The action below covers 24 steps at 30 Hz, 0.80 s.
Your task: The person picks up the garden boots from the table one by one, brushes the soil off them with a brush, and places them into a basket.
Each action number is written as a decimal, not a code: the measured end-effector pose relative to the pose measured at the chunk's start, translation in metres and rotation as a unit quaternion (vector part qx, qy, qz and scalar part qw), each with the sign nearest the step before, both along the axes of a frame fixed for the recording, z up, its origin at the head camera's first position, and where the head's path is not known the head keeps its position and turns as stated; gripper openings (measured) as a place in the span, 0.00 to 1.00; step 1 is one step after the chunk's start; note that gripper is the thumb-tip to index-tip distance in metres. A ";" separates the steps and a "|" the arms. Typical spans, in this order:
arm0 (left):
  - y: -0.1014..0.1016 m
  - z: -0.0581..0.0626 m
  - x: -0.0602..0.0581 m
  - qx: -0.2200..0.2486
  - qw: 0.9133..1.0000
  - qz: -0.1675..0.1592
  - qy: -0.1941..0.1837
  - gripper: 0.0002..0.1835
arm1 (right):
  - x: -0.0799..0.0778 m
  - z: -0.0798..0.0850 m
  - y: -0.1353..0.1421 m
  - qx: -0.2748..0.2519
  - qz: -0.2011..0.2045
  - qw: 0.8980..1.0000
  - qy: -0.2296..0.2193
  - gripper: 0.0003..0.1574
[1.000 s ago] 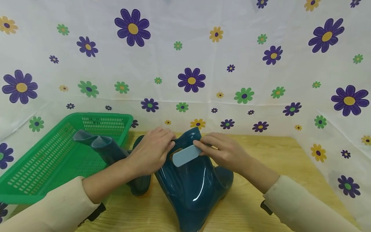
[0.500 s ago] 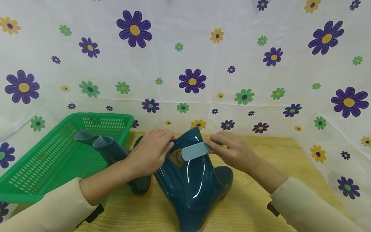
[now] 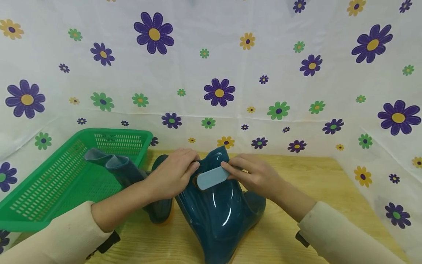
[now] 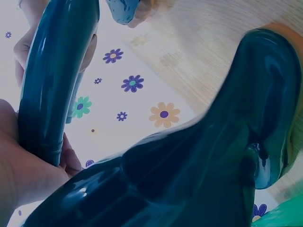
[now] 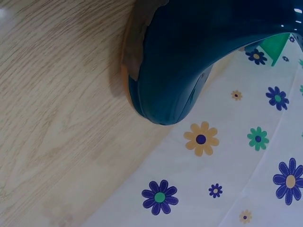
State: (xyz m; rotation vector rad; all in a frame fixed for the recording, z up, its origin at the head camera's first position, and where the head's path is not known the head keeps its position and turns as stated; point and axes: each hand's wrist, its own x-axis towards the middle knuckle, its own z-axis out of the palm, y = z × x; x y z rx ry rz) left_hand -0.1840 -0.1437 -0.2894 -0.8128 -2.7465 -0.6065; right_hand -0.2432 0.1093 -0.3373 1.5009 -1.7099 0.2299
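Note:
My left hand (image 3: pixel 178 174) grips the top of a glossy dark teal rubber boot (image 3: pixel 211 209) from the left, and its thumb and fingers show around the edge in the left wrist view. With fingertips and thumb, my right hand (image 3: pixel 257 174) pinches a flat light blue strip with a rounded end (image 3: pixel 212 178). The strip lies against the upper boot, largely covering a brown patch (image 3: pixel 195 181). Behind, to the right, sits another teal boot foot (image 3: pixel 256 202). In the right wrist view a rounded boot end (image 5: pixel 163 101) fills the top, and the right hand is out of sight.
A green plastic basket (image 3: pixel 33 190) stands at the left. More dark teal boots (image 3: pixel 126 174) lean across its right rim, partly hidden by my left forearm. Pale wood tabletop (image 3: pixel 306 190) spreads to the right. White flowered cloth (image 3: pixel 184 69) hangs behind and at the sides.
My right hand slid the light blue strip to the right, baring the brown patch, then brought it back left over most of it. The left hand stays on the boot.

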 end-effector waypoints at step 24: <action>0.000 0.009 -0.001 0.052 0.995 0.024 -0.086 0.08 | 0.013 0.013 -0.001 0.019 0.004 0.999 0.029 0.21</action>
